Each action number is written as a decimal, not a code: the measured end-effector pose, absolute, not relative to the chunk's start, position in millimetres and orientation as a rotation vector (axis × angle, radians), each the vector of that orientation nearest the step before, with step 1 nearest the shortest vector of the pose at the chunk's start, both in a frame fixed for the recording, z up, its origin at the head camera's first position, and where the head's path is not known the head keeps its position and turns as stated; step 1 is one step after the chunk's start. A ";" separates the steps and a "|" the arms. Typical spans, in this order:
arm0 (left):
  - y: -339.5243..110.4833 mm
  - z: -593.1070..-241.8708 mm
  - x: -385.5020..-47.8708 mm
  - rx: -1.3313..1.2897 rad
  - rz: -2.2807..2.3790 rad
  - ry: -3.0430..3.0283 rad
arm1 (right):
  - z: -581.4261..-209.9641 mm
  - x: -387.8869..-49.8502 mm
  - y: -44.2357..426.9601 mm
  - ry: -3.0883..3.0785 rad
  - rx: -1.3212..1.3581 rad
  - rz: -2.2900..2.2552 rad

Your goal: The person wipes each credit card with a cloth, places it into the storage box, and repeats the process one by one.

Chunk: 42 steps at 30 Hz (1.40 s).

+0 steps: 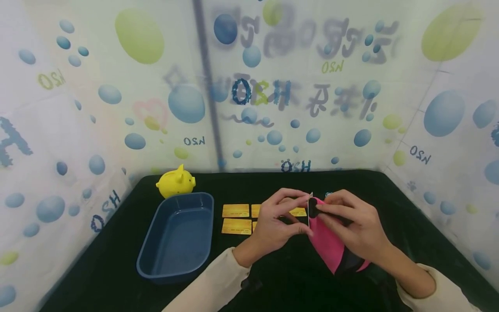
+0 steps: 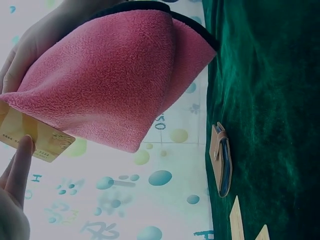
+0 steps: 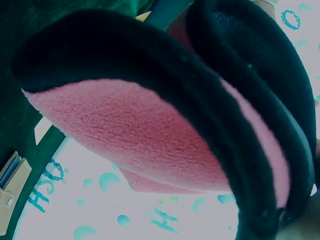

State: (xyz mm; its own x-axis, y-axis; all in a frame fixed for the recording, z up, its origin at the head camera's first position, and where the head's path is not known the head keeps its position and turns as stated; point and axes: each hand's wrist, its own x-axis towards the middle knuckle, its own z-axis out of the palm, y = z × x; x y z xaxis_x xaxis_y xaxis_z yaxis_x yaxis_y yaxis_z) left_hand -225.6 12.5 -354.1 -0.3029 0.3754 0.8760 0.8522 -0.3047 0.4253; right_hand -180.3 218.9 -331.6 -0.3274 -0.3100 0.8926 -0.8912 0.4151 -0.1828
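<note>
Card [image 2: 43, 138] stands between the hands, cloth [image 1: 327, 245] at its right

From my distant seat I have the card nearly edge-on in the head view (just a pale sliver there), its long axis running roughly up and down. It sits directly right of the left hand [image 1: 273, 219], whose fingers and thumb pinch it. The right hand [image 1: 360, 221] pinches the pink, black-edged cloth, which meets the card from the right and hides part of it in the left wrist view. So I judge that everything turns on that side-by-side contact: the left hand is nearer the card itself, the right has cloth between. I can't tell how hard either presses. Other gold cards [image 1: 236, 226] lie leftward on the table, with the blue tray [image 1: 212, 212] beyond them.
</note>
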 end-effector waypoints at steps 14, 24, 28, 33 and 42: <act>14.1 -354.5 -225.2 -1.540 -1.439 -1.503 | -327.8 -177.4 220.3 -1.879 1.007 0.913; 11.8 -349.7 -227.6 -1.535 -1.264 -1.460 | -320.1 -176.6 222.3 -1.926 1.005 0.915; 10.3 -348.1 -228.6 -1.538 -1.183 -1.445 | -319.9 -174.6 223.0 -1.966 0.992 0.921; 9.9 -349.4 -229.6 -1.543 -1.090 -1.414 | -320.8 -174.5 224.1 -1.970 0.993 0.920; 9.8 -350.5 -231.8 -1.516 -0.927 -1.343 | -323.6 -174.5 227.1 -2.004 0.977 0.923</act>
State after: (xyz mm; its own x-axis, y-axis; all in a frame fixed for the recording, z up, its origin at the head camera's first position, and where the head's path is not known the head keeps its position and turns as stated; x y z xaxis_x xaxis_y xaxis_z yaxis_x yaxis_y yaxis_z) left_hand -231.8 9.8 -350.5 0.1356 0.3311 0.9338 0.9905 -0.0254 -0.1348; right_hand -174.5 227.1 -323.6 -0.4599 -0.3323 0.8234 -0.8418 0.4581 -0.2854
